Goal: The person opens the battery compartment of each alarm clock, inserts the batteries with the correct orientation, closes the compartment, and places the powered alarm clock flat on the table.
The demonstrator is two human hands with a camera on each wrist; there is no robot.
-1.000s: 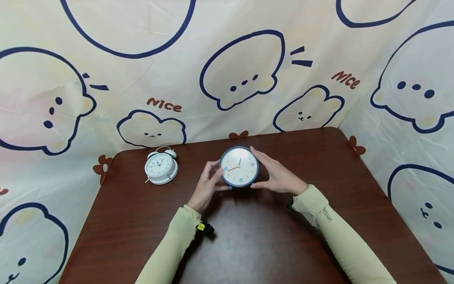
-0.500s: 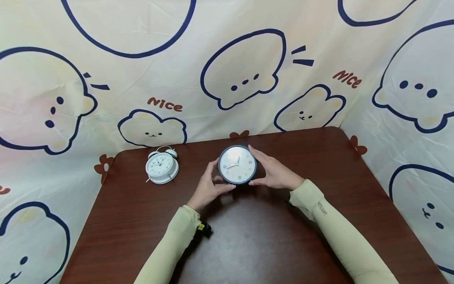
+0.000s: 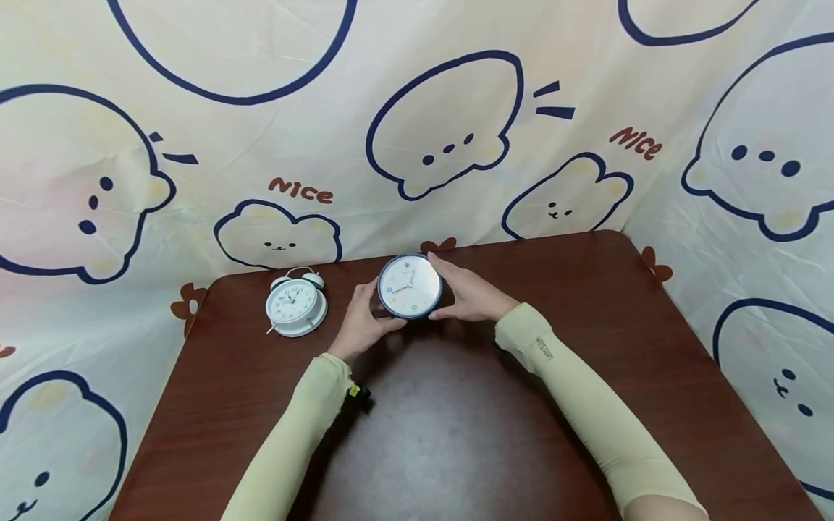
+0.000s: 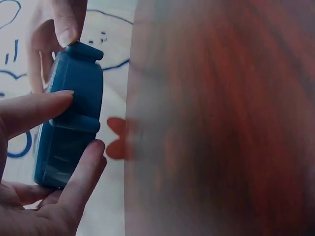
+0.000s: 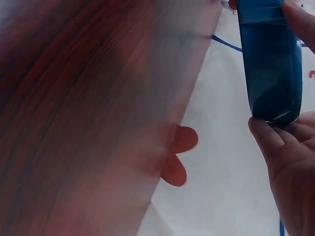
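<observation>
A round blue-rimmed clock [image 3: 409, 286] with a white dial is held between both hands near the back of the table, its face turned up toward the head camera. My left hand [image 3: 359, 324] grips its left side, thumb at the lower edge. On the opposite side my right hand [image 3: 470, 293] grips the rim with fingers at the top and thumb below. The left wrist view shows the blue casing [image 4: 74, 93] edge-on with small feet, fingers on either side of it. In the right wrist view, fingers [image 5: 275, 140] press against the end of the blue casing.
A white twin-bell alarm clock [image 3: 294, 304] stands at the back left of the brown table [image 3: 456, 420]. Behind the table hangs a pale cloth [image 3: 417, 217] printed with cartoon bears, which also covers the sides.
Both hands have carried the blue clock left and slightly toward the table's back edge. The left thumb has shifted to the clock's lower edge. The white alarm clock stays put.
</observation>
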